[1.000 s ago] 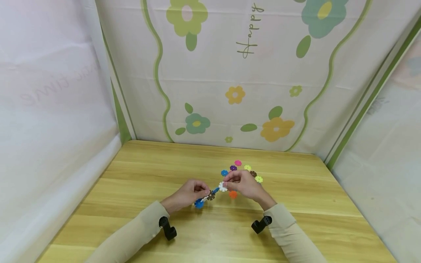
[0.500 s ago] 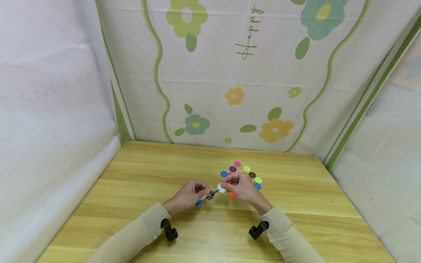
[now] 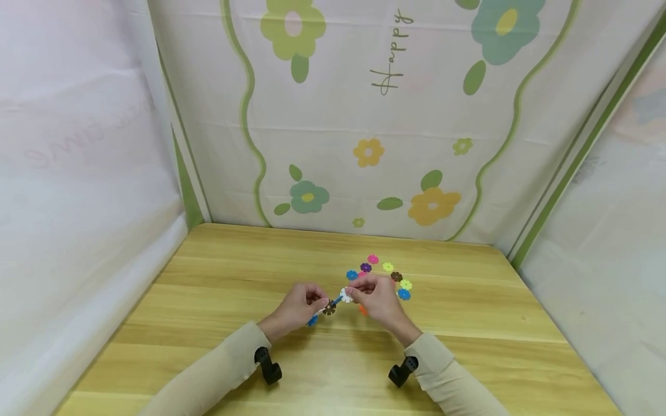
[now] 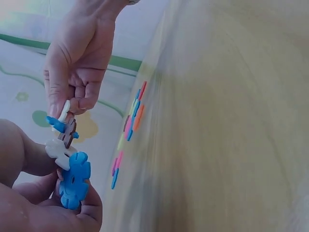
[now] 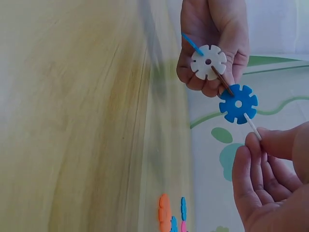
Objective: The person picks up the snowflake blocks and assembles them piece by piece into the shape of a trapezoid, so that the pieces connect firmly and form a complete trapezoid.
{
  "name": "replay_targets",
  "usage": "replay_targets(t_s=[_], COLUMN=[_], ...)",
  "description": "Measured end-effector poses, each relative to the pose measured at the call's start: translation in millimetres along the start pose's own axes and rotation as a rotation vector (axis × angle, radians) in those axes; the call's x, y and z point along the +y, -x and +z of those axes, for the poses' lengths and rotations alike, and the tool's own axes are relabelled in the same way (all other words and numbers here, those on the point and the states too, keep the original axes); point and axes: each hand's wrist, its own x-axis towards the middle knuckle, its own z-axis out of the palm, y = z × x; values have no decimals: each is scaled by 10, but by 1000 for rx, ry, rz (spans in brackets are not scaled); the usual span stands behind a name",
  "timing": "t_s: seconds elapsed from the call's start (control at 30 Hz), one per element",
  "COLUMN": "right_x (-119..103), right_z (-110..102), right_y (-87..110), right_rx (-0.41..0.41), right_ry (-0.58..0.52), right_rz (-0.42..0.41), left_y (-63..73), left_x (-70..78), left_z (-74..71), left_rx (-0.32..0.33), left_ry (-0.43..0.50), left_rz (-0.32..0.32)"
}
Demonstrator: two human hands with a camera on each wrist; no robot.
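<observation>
A short chain of interlocking notched plastic discs hangs between both hands above the table. My left hand (image 3: 293, 309) pinches it by the brown disc (image 3: 329, 308). Beyond that grip, the chain's near end carries a white disc (image 5: 216, 57) and a blue end disc (image 4: 76, 166). A second blue disc (image 5: 229, 107) slots into the brown one on the other side. Between thumb and forefinger, my right hand (image 3: 382, 305) holds the white end disc (image 3: 346, 295), whose edge fits a notch of that blue disc in the right wrist view.
Several loose discs lie on the wooden table (image 3: 218, 271) behind and beside the right hand, among them pink (image 3: 373, 259), purple (image 3: 366, 267), yellow (image 3: 388, 266) and blue (image 3: 404, 294) ones. An orange disc (image 3: 363, 310) is partly hidden under that hand. Printed cloth walls (image 3: 322, 115) surround the table.
My right wrist has shifted slightly left, uncovering a loose blue disc and covering more of the orange one. Both hands keep their pinch on the chain; the head view has drifted a little.
</observation>
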Motion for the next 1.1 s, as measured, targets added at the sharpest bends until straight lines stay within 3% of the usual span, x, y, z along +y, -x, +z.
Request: replay_targets(t_s=[0.4, 0.6, 0.7, 1.1], right_x=[21, 10, -4, -31], right_z=[33, 53, 46, 118], right_y=[35, 43, 45, 26], right_rx=[37, 66, 69, 90], right_ry=[-4, -159, -161, -17], right_rz=[-10, 96, 118, -41], left_y=[-29, -82, -101, -96], left_x=[8, 49, 79, 83], left_z=[-20, -75, -84, -31], left_rx=[-42, -11, -18, 24], left_ry=[-33, -35, -60, -56], left_rz=[-4, -7, 13, -15])
